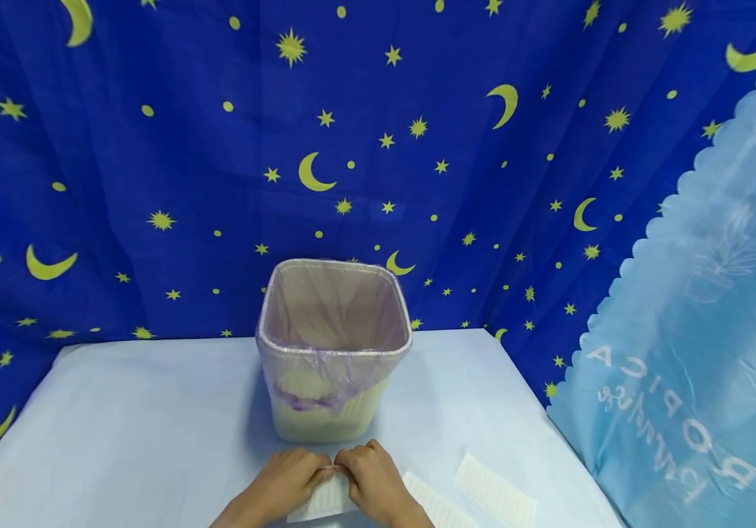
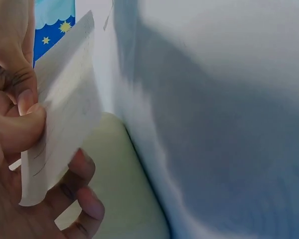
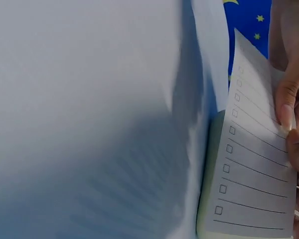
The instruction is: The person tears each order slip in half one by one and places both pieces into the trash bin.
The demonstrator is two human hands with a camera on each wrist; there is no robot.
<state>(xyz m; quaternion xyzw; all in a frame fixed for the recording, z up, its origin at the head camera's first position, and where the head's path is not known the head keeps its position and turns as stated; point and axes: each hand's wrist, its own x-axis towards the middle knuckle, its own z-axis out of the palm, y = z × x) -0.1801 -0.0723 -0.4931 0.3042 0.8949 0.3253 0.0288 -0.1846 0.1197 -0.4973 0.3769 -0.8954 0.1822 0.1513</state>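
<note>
White lined paper (image 1: pixel 325 501) is pinched by my left hand (image 1: pixel 285 480) and right hand (image 1: pixel 375 481), nearer than the bin (image 1: pixel 325 425); two more sheets (image 1: pixel 496 490) lie to the right.

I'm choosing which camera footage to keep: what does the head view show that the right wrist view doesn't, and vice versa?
Only the head view: the bin's rim, two loose sheets on the table and a lettered light-blue curtain.
Only the right wrist view: legible checkboxes on the held sheet.
Both: left hand and right hand pinching that sheet, plus starry blue fabric.
</note>
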